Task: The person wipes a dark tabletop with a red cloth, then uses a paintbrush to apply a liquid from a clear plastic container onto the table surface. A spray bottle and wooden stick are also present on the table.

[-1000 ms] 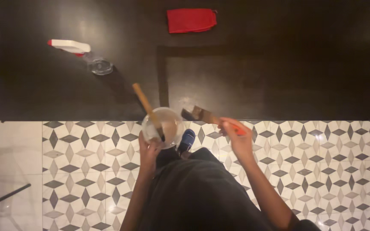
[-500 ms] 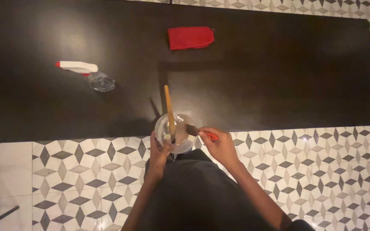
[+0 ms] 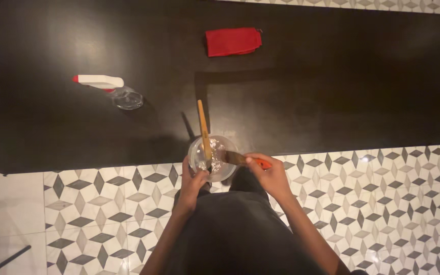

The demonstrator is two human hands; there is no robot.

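My left hand [image 3: 193,179] cups a clear glass jar [image 3: 213,159] at the near edge of the dark table [image 3: 332,102], a wooden-handled brush [image 3: 203,130] standing inside. My right hand [image 3: 271,175] pinches an orange-handled brush [image 3: 240,159], its bristles just over the rim, not yet dropped in. The spray bottle [image 3: 109,89] and red cloth [image 3: 232,41] lie untouched farther back.

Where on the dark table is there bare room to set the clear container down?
The right half of the table, right of the red cloth, is bare. So is the stretch between the spray bottle and cloth. It is crowded at the near edge, where both hands hold the clear container and brushes.
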